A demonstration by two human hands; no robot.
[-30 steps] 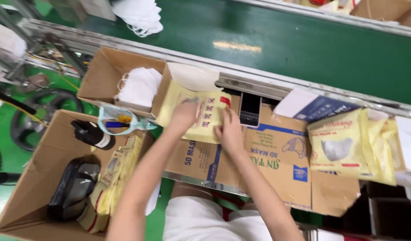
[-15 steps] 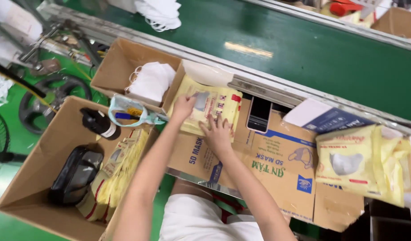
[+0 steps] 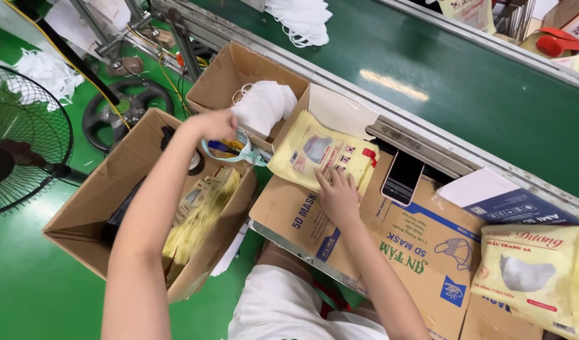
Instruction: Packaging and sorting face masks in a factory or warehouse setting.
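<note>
**Two bare hands at a cardboard-topped packing station beside a green belt**

Two surfaces fill the view: a long green conveyor belt (image 3: 466, 82) with a metal edge rail runs across the top, and below it a flattened brown cardboard sheet with blue print (image 3: 390, 245) serves as the worktop over the person's lap. The floor is painted green, and a black wire-guard fan (image 3: 19, 145) stands at the far left. A heap of white face masks (image 3: 302, 19) lies on the belt near the top edge.

The right hand (image 3: 337, 196) lies flat, fingers spread and pressed down on the lower edge of a pale yellow plastic mask packet with a printed window (image 3: 314, 157), which rests on the worktop just in front of an open brown box of loose white masks (image 3: 264, 104). Nothing is pinched; the palm only holds the packet down.

The left hand (image 3: 213, 124) is well apart from the packet, out to the left, over the rim between the mask box and a large open brown carton (image 3: 94, 208) that holds upright yellow packets (image 3: 198, 217). Its fingers are curled, but whether they close on anything cannot be told. Just beside it lies a clear tape dispenser with blue and yellow parts (image 3: 230, 150).

A black phone (image 3: 403, 177) lies face up to the right of the packet, and a stack of filled yellow mask packets (image 3: 532, 271) sits at the far right.
</note>
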